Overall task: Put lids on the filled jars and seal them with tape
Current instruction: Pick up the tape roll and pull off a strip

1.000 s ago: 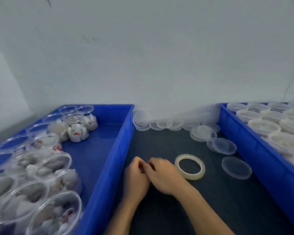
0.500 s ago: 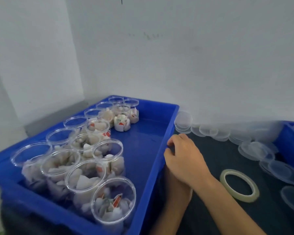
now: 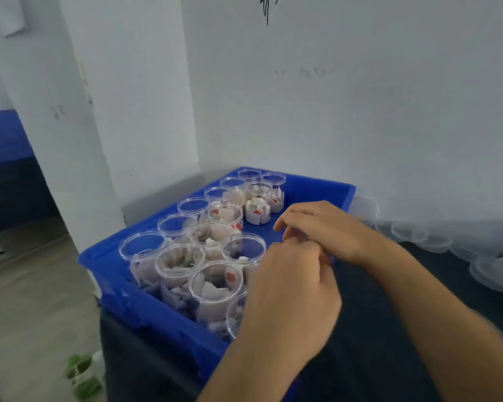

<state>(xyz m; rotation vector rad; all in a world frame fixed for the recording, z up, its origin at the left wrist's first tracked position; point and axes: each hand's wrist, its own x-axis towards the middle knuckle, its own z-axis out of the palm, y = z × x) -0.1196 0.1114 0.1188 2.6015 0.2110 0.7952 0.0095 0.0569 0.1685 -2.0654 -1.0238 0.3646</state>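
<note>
While both hands (image 3: pixel 308 250) meet, grip unclear, open filled jars (image 3: pixel 215 282) stand just left.

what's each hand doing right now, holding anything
Left hand: fingers curled, nothing visibly held; cannot tell.
Right hand: fingers bent, meeting the left over the blue bin; contents cannot be told.

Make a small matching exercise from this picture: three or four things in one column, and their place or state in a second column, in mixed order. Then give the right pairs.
Things:
1. blue crate
2. open jars
3. loose lids
4. left hand

Place or state:
A. piled along the wall, at right
B. standing in the crate, filled, without lids
C. touching the right hand above the crate's near corner
D. on the dark table, holding the jars

Pairs: 1-D, 2-B, 3-A, 4-C
</note>
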